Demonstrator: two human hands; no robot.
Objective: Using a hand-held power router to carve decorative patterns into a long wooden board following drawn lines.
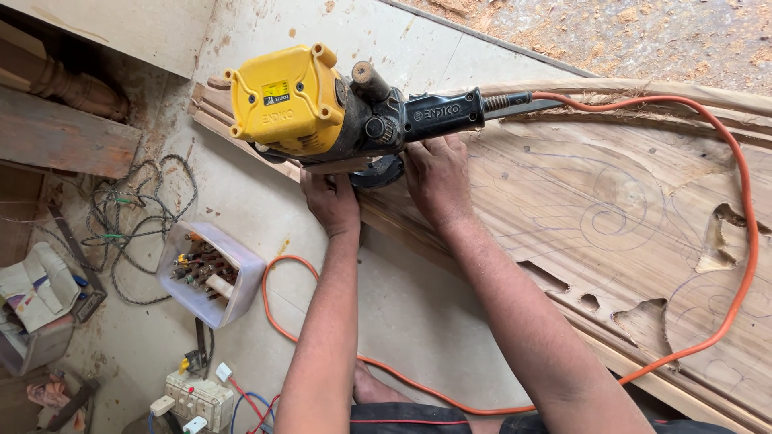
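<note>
With my left hand (pixel 331 201) and right hand (pixel 436 173) both closed around the yellow router (pixel 322 104), I fear it snagging its orange cord (pixel 744 217) and gouging the carved wooden panel (pixel 611 217).

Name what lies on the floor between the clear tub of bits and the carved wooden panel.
In the head view: the left forearm and a loop of orange cable.
</note>
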